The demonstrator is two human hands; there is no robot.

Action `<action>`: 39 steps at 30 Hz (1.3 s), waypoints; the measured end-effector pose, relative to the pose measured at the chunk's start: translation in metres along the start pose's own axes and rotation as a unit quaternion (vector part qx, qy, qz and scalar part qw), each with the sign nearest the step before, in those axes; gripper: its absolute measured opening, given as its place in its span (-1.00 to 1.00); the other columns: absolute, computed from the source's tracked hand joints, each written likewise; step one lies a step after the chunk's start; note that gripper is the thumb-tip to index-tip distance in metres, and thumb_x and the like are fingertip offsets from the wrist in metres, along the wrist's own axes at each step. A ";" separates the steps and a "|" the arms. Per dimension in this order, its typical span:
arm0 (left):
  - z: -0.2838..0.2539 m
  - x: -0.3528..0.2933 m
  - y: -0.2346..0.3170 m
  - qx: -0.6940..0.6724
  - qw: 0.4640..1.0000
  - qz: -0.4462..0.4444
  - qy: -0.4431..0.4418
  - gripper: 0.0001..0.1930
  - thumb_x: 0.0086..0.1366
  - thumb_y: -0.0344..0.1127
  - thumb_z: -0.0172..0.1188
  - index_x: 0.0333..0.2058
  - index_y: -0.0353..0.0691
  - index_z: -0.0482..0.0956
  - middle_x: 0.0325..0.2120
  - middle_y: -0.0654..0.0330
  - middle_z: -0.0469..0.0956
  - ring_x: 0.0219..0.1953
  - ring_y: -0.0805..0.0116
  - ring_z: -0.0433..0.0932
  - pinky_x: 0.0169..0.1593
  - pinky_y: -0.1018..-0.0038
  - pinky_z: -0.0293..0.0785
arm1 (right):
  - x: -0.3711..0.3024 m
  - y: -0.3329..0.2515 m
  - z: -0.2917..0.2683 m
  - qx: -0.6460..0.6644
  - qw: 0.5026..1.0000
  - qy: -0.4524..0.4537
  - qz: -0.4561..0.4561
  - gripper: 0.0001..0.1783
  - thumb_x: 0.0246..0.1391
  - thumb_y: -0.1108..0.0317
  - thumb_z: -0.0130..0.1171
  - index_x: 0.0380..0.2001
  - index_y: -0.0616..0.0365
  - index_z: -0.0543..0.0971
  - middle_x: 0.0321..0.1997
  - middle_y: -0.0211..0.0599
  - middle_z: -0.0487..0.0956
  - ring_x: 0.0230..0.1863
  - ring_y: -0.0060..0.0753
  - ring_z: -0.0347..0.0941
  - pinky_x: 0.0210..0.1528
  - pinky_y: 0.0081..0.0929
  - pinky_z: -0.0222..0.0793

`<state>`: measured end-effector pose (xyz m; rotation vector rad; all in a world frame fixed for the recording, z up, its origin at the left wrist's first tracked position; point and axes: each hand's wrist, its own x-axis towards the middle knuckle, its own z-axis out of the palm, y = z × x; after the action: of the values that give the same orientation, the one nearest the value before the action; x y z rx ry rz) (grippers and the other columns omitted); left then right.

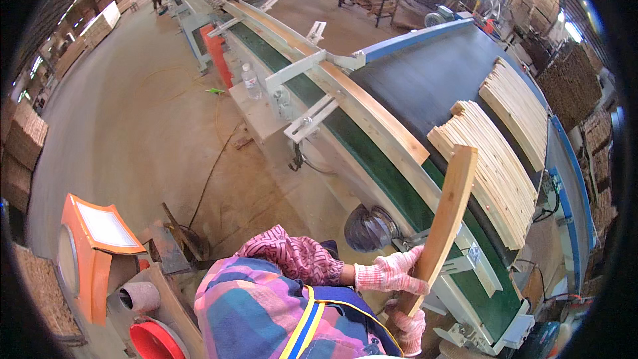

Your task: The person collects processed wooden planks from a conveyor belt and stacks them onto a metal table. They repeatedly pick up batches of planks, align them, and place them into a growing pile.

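Observation:
A long, flat wooden board (446,216) stands tilted up in front of me, its far end above the edge of a green conveyor belt (488,302). My left hand (393,271), in a pink knitted glove, is closed around the board's lower part. Close to the board's bottom end, my right hand (407,329) grips it too, in a similar glove, with some of its fingers hidden. Another wooden strip (379,110) lies along the guide rail of the green belt. Just beyond, a row of wooden strips (492,166) rests side by side on a black belt (425,73).
A second row of strips (515,113) lies farther right. Metal brackets (312,118) cross the conveyor. A plastic bottle (250,81) stands on its side ledge. Below is a flexible duct (371,227). At lower left are an orange box (93,259) and a red bowl (156,340).

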<state>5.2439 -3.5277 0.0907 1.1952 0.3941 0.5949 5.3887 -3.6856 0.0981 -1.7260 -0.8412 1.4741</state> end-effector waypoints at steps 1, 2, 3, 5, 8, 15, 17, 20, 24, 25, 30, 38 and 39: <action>-0.001 0.002 0.000 0.006 0.999 -0.025 0.019 0.04 -0.02 -0.10 0.55 0.30 -0.25 0.04 0.04 0.14 0.42 0.11 0.39 0.35 0.18 0.37 0.33 | 0.003 -0.002 0.000 -0.023 1.000 0.015 0.007 -0.40 -0.22 0.08 0.36 -0.10 0.21 0.61 -0.30 -0.26 0.67 -0.27 -0.40 0.59 -0.19 -0.42 0.48; -0.004 0.003 0.001 -0.014 0.999 -0.017 0.039 0.00 -0.02 -0.12 0.56 0.28 -0.26 0.10 0.01 0.16 0.44 0.08 0.39 0.37 0.15 0.37 0.37 | 0.006 -0.005 -0.001 0.020 1.000 -0.012 -0.015 -0.49 -0.21 0.05 0.33 -0.21 0.17 0.67 -0.32 -0.29 0.68 -0.28 -0.43 0.59 -0.21 -0.44 0.48; -0.006 0.005 0.000 -0.019 0.998 -0.021 0.055 -0.04 -0.03 -0.14 0.56 0.25 -0.26 0.15 -0.03 0.17 0.46 0.05 0.40 0.40 0.12 0.37 0.40 | 0.010 -0.006 -0.002 0.026 0.999 -0.027 -0.029 -0.54 -0.19 0.05 0.30 -0.26 0.14 0.69 -0.34 -0.32 0.67 -0.32 -0.47 0.58 -0.24 -0.45 0.47; -0.014 0.011 -0.001 0.027 0.995 -0.044 0.083 -0.18 0.01 -0.19 0.54 0.17 -0.28 0.27 -0.11 0.21 0.52 -0.04 0.42 0.47 0.05 0.38 0.47 | 0.019 -0.010 -0.003 0.044 0.997 -0.066 0.006 -0.46 -0.17 0.09 0.32 -0.14 0.22 0.62 -0.28 -0.28 0.65 -0.32 -0.45 0.56 -0.24 -0.48 0.45; -0.024 0.019 -0.003 -0.151 0.985 -0.023 0.085 -0.38 0.10 -0.32 0.47 0.09 -0.28 0.38 -0.13 0.22 0.56 -0.07 0.42 0.52 0.02 0.40 0.50 | 0.034 -0.016 -0.004 0.234 0.958 -0.158 0.052 -0.23 -0.14 0.17 0.39 0.14 0.34 0.42 -0.12 -0.13 0.63 -0.25 -0.37 0.55 -0.16 -0.44 0.46; -0.033 0.025 -0.005 -0.166 0.977 -0.051 0.123 -0.50 0.17 -0.30 0.42 0.04 -0.27 0.45 -0.12 0.20 0.59 -0.08 0.45 0.54 0.02 0.45 0.49 | 0.048 -0.025 0.003 0.329 0.918 -0.215 0.060 -0.03 -0.21 0.16 0.46 0.25 0.40 0.31 -0.15 -0.08 0.60 -0.12 -0.20 0.53 -0.07 -0.33 0.49; -0.030 0.027 -0.007 -0.179 0.974 -0.063 0.120 -0.50 0.18 -0.30 0.41 0.05 -0.27 0.44 -0.12 0.20 0.59 -0.07 0.44 0.54 0.03 0.45 0.49 | 0.049 -0.025 0.000 0.332 0.914 -0.221 0.071 -0.03 -0.22 0.16 0.47 0.25 0.39 0.31 -0.16 -0.09 0.59 -0.11 -0.20 0.52 -0.09 -0.34 0.49; -0.022 0.034 -0.006 -0.186 0.974 -0.057 0.114 -0.51 0.21 -0.34 0.37 0.09 -0.26 0.42 -0.08 0.22 0.57 -0.04 0.44 0.53 0.05 0.45 0.48 | 0.048 -0.020 -0.018 0.342 0.910 -0.223 0.077 -0.03 -0.23 0.17 0.47 0.25 0.37 0.31 -0.13 -0.09 0.59 -0.11 -0.21 0.52 -0.11 -0.34 0.49; -0.026 0.058 0.011 -0.193 0.968 0.043 0.154 -0.48 0.26 -0.37 0.31 0.16 -0.24 0.35 0.00 0.26 0.51 0.00 0.44 0.50 0.07 0.46 0.47 | 0.047 -0.008 -0.061 0.298 0.916 -0.246 0.107 -0.06 -0.21 0.17 0.44 0.24 0.37 0.33 -0.11 -0.11 0.60 -0.13 -0.24 0.52 -0.10 -0.35 0.46; -0.029 0.067 0.018 -0.200 0.960 0.063 0.188 -0.46 0.26 -0.36 0.31 0.17 -0.23 0.34 0.01 0.27 0.50 0.00 0.44 0.50 0.07 0.47 0.47 | 0.048 -0.004 -0.073 0.265 0.921 -0.265 0.106 -0.07 -0.21 0.17 0.43 0.24 0.37 0.34 -0.12 -0.12 0.61 -0.14 -0.26 0.52 -0.09 -0.36 0.45; -0.040 0.106 0.041 -0.065 0.914 0.211 0.342 -0.40 0.20 -0.13 0.38 0.07 -0.33 0.36 -0.14 0.20 0.53 -0.22 0.52 0.58 -0.21 0.62 0.57 | 0.048 0.010 -0.142 0.182 0.925 -0.320 0.095 -0.05 -0.22 0.10 0.42 0.24 0.39 0.36 -0.16 -0.17 0.64 -0.14 -0.33 0.53 -0.02 -0.39 0.40; -0.017 0.122 0.036 0.035 0.880 0.110 0.462 -0.59 0.28 0.07 0.28 -0.37 -0.22 0.54 -0.61 0.41 0.46 -0.59 0.68 0.44 -0.53 0.70 0.41 | 0.045 0.005 -0.216 0.123 0.919 -0.326 0.185 -0.11 -0.33 0.31 0.46 0.18 0.35 0.43 0.09 -0.09 0.56 0.05 -0.22 0.52 0.15 -0.31 0.39; -0.018 0.120 0.036 0.053 0.877 0.096 0.468 -0.59 0.29 0.07 0.26 -0.37 -0.23 0.55 -0.62 0.42 0.44 -0.59 0.68 0.42 -0.54 0.68 0.40 | 0.044 0.004 -0.217 0.105 0.922 -0.326 0.180 -0.12 -0.32 0.30 0.46 0.18 0.34 0.44 0.08 -0.09 0.57 0.04 -0.25 0.52 0.14 -0.33 0.39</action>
<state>5.3196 -3.4315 0.1214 0.9831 1.1441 1.3400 5.6100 -3.6726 0.0936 -1.2680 -0.6621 2.3667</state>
